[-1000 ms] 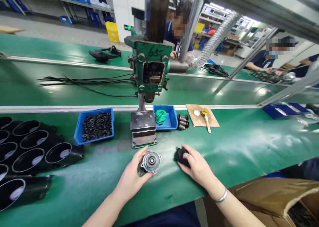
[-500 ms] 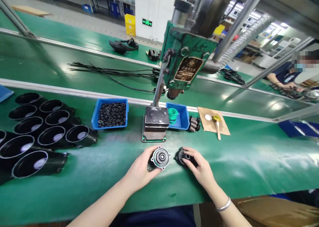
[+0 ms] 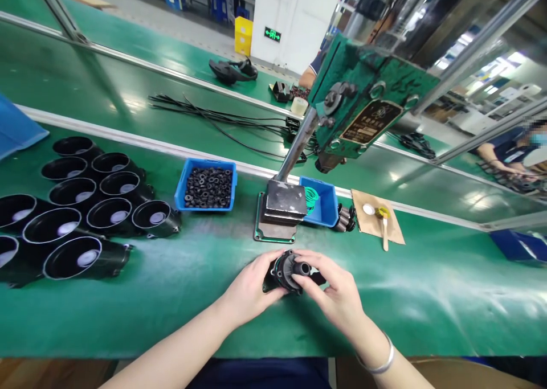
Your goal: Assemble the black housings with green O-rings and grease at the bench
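My left hand (image 3: pixel 248 289) is wrapped round a dark cylindrical pump housing (image 3: pixel 270 281), just in front of the press base. A black round pump cover with a short tube spout (image 3: pixel 302 269) sits against the housing's end, slightly tilted. Fingers and thumb of my right hand (image 3: pixel 339 286) grip this cover around its spout. The cover hides the housing's open face, and I cannot tell whether it is fully seated. Beyond both hands stands the black metal block (image 3: pixel 285 198) of the green press (image 3: pixel 371 101).
Several black cylindrical shells (image 3: pixel 72 258) lie at left. One blue bin (image 3: pixel 205 208) holds small black rings; another blue bin (image 3: pixel 327 204) holds green rings. Cardboard (image 3: pixel 395 229) with a yellow pot and wooden stick lies at right. Co-workers (image 3: pixel 508 155) sit beyond the frame.
My right hand has brought the pump cover left from the table onto the housing in my left hand. The housing now tilts more to the right. The camera view has shifted.
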Demonstrator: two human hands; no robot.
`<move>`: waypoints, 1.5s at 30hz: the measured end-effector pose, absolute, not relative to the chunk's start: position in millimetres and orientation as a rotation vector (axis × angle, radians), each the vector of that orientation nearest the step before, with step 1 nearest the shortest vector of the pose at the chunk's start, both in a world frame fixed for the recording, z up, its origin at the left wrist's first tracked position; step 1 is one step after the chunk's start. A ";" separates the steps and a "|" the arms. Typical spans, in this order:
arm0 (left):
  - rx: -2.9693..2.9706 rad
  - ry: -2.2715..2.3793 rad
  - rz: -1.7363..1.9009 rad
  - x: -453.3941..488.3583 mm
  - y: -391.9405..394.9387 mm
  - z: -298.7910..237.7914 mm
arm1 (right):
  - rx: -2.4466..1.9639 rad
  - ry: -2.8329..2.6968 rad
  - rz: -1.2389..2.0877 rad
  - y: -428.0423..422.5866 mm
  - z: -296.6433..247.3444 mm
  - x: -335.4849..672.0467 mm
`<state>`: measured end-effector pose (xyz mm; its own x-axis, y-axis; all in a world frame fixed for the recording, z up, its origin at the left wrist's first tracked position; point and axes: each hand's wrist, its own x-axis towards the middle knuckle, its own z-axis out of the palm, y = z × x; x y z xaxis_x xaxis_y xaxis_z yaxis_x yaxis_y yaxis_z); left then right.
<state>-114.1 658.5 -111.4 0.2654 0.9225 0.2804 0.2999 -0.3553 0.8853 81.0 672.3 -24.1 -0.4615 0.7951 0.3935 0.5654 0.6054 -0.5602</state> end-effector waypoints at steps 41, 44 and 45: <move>2.005 0.962 1.171 -113.6 660.6 -112.7 | -1.114 -2.154 0.524 665.4 -44.6 76.6; 2.037 0.984 1.185 -112.1 662.9 -117.9 | -1.157 -2.104 0.585 663.9 -49.9 75.3; 2.034 1.003 1.187 -111.0 662.8 -119.7 | -1.159 -2.108 0.579 663.8 -50.8 74.8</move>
<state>-111.0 662.8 -119.7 0.3234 0.8265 0.4608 0.3166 -0.5534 0.7704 74.8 663.8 -50.8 -0.3940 0.8574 0.3311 0.5678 0.5103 -0.6459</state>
